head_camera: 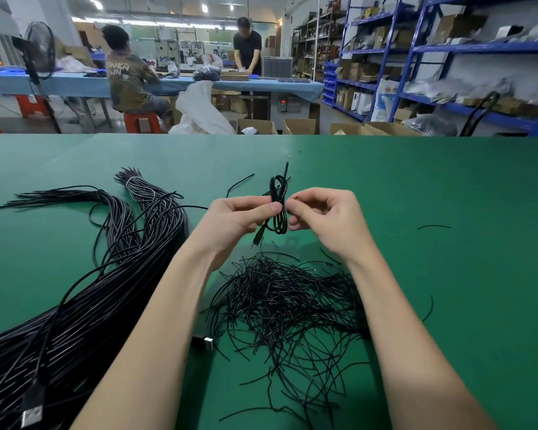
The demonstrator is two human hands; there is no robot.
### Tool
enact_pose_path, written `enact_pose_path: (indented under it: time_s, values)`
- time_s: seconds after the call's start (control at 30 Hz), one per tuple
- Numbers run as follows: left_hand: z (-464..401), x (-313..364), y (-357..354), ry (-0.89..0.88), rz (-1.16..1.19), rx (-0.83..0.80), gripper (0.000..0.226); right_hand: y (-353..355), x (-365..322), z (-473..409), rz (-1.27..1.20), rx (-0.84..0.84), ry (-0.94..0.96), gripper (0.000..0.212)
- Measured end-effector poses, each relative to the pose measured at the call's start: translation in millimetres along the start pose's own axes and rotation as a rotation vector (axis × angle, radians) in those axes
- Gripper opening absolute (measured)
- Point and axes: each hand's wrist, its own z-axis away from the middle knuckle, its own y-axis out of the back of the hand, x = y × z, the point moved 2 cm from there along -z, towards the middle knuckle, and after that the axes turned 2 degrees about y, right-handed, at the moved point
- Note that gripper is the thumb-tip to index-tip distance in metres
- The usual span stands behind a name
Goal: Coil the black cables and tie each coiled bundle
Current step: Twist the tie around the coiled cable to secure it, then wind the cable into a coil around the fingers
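Note:
A small coiled black cable [278,209] stands upright above the green table, held between both hands. My left hand [239,218] pinches its middle with thumb and fingers. My right hand [320,217] pinches the coil from the right side, fingers curled; a thin tie there is too small to make out. One cable end sticks up above the coil and a plug hangs below it. A large bundle of long black cables [84,305] lies on the left. Below my hands sits a tangled pile of thin black tie wires [286,305].
The green table [448,274] carries a few stray wire pieces on the right. A USB plug [31,414] lies at the bottom left. Beyond the far edge are two people at a blue bench, cardboard boxes and blue shelving.

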Motion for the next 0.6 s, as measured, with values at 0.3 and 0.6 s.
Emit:
enact_pose_path:
  time_s: [0.3, 0.6]
  values:
    - [8.1, 13.3, -14.4, -0.535, -0.324, 0.082, 0.019, 8.8, 5.6, 2.1, -0.495, -0.057, -0.344, 0.009]
    - [2.9, 3.9, -6.2, 0.279, 0.506, -0.067, 0.034, 3.6, 4.7, 1.3, 0.096, 0.042, 0.184, 0.014]
